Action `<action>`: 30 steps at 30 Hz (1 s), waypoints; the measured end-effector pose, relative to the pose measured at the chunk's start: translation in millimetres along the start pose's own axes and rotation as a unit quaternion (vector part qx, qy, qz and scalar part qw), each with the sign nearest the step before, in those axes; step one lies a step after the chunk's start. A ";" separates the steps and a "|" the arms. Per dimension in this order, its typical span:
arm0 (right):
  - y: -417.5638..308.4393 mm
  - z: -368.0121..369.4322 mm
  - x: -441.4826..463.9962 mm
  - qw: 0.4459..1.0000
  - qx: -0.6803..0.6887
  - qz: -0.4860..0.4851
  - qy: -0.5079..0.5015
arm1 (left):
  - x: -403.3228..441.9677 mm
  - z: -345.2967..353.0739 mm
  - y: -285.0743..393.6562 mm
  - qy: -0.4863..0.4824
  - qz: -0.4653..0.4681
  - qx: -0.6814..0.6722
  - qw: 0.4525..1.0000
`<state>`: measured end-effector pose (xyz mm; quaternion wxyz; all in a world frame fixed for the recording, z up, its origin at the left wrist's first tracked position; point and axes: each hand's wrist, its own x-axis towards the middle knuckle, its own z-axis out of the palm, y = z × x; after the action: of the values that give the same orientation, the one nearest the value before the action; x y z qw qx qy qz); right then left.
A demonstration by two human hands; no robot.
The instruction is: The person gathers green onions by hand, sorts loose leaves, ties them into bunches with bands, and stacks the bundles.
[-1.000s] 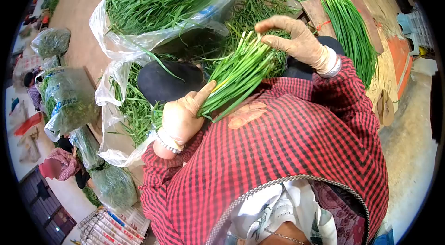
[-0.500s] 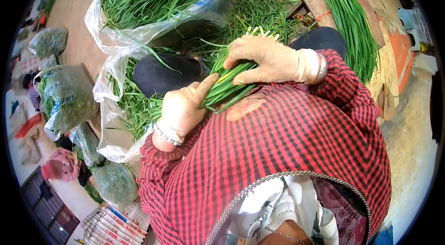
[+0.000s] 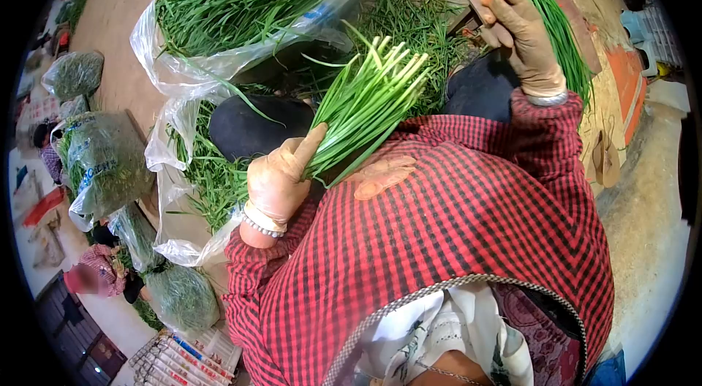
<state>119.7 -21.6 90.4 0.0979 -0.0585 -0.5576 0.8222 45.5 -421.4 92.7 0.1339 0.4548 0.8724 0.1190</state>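
My left hand (image 3: 281, 175), in a pale glove, is wrapped round a bunch of garlic chives (image 3: 369, 104) above my lap, its index finger lying along the leaves. The pale stem ends fan out toward the upper right. My right hand (image 3: 523, 31), gloved too, is raised by the small wooden stool at the upper right, its fingers curled with the tips together. A spot of orange shows at the fingertips; what it is I cannot make out. Behind this hand a second bunch of chives (image 3: 563, 42) lies across the stool.
A large clear plastic bag (image 3: 150, 50) full of loose chives (image 3: 256, 2) lies open ahead of me. Loose green leaves (image 3: 409, 2) cover the ground between my knees. More filled bags (image 3: 110, 159) stand to the left, where another person (image 3: 99, 265) sits.
My right hand has left the bunch and moved up and right to the stool. The bunch stays in my left hand, its stem ends now uncovered and raised.
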 end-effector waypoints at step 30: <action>27.4 30.3 24.2 0.897 -0.398 0.132 -0.142 | 9.5 -2.6 8.2 0.064 0.086 0.073 0.992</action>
<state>87.3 -53.4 76.5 -0.1235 -0.0485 -0.8335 0.5364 45.6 -409.2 96.7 0.0335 0.5283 0.8431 0.0948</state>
